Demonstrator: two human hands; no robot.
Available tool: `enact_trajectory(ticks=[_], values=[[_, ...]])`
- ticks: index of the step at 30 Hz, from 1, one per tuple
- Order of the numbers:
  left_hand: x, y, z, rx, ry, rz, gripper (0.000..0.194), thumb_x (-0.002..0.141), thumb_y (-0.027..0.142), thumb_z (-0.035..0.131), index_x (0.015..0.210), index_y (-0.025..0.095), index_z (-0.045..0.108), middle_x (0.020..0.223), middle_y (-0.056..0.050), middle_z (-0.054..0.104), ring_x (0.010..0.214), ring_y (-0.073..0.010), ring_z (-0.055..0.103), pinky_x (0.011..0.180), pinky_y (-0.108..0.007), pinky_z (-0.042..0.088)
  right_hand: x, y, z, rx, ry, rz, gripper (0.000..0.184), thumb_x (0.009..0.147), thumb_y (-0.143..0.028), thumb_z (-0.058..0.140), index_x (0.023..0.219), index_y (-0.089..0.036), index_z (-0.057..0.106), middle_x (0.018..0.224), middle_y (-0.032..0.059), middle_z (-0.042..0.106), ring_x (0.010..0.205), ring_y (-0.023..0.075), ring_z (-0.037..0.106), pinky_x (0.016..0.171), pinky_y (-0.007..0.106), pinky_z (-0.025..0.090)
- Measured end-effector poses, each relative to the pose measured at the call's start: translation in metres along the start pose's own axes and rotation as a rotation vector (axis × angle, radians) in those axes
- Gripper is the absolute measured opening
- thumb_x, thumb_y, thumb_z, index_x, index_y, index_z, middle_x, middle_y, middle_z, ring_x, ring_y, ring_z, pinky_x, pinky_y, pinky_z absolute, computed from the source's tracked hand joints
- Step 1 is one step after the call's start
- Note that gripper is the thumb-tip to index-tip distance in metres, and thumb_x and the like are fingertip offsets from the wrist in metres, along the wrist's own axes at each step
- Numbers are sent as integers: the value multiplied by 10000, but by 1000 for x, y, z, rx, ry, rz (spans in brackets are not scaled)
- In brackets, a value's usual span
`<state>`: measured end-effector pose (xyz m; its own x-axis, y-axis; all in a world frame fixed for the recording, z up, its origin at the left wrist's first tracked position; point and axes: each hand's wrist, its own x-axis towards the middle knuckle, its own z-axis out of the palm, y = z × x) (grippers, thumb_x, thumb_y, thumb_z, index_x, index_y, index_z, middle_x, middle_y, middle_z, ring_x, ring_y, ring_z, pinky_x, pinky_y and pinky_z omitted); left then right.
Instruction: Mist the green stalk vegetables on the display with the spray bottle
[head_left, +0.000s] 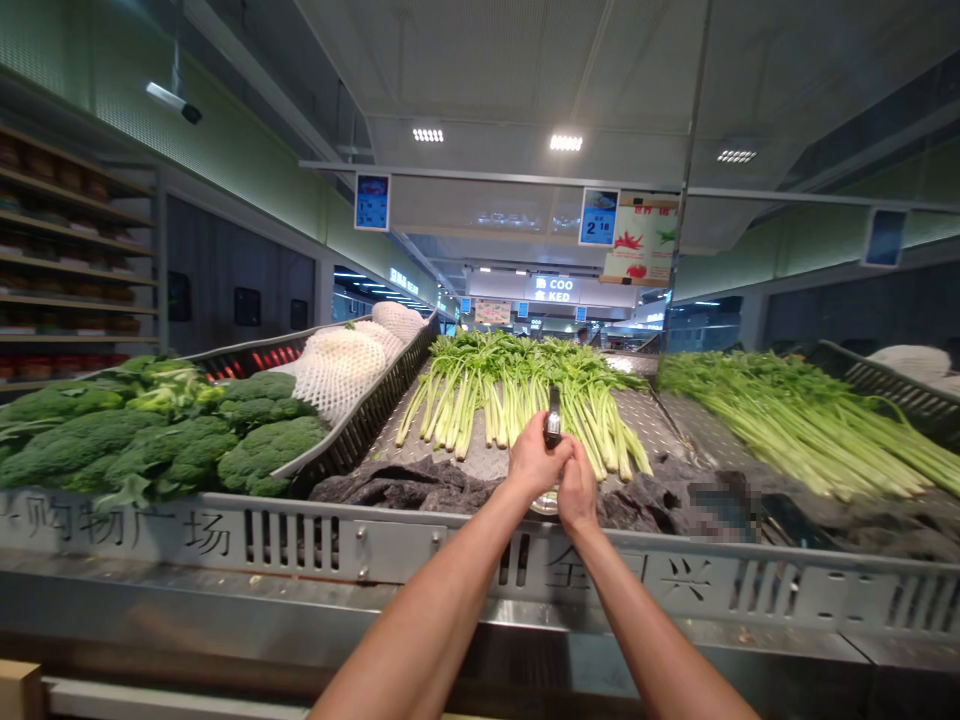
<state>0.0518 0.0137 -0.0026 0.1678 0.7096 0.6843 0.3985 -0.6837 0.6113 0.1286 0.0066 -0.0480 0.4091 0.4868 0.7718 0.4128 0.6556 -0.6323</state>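
Observation:
Both my arms reach out over the front rail of a produce display. My left hand (534, 462) is closed round a small dark object (553, 424) whose top sticks up above the fingers. My right hand (577, 490) is closed too, pressed against the left one from below; a metallic rim shows under them. I cannot make out what the object is. Just beyond the hands lie bundles of green celery-like stalks (517, 385) on a perforated metal shelf (480, 462).
Broccoli heads (187, 440) fill a black crate at left, with net-wrapped white produce (341, 370) behind. A mirror panel (810, 400) at right reflects the greens. Dark cloth (405, 485) lies along the metal front rail (225, 535). Price signs (598, 216) hang overhead.

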Motion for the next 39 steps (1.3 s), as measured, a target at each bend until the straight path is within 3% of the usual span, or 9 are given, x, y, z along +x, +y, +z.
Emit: enact_trajectory(ticks=[16, 24, 39], values=[[0, -21, -44, 39, 75, -21, 354, 672, 331, 494, 991, 180, 466, 790, -10, 524, 660, -120, 473, 579, -229, 360, -10, -10, 45, 88, -79, 51, 403, 750, -365, 308, 1006, -125, 505, 977, 87, 586, 944, 184, 514, 795, 301, 384], [-2, -23, -42, 67, 63, -18, 306, 682, 338, 475, 948, 187, 468, 735, 12, 518, 597, -106, 445, 532, -218, 322, -12, -8, 45, 31, -99, 46, 408, 757, -355, 274, 1006, -127, 504, 975, 87, 587, 953, 186, 511, 794, 305, 385], [1, -29, -57, 51, 129, -39, 413, 659, 324, 510, 1037, 167, 455, 879, -46, 538, 766, -155, 496, 648, -267, 388, -17, -22, 44, -50, -218, 72, 418, 794, -383, 283, 1089, -146, 460, 1032, 89, 571, 963, 188, 516, 807, 312, 388]])
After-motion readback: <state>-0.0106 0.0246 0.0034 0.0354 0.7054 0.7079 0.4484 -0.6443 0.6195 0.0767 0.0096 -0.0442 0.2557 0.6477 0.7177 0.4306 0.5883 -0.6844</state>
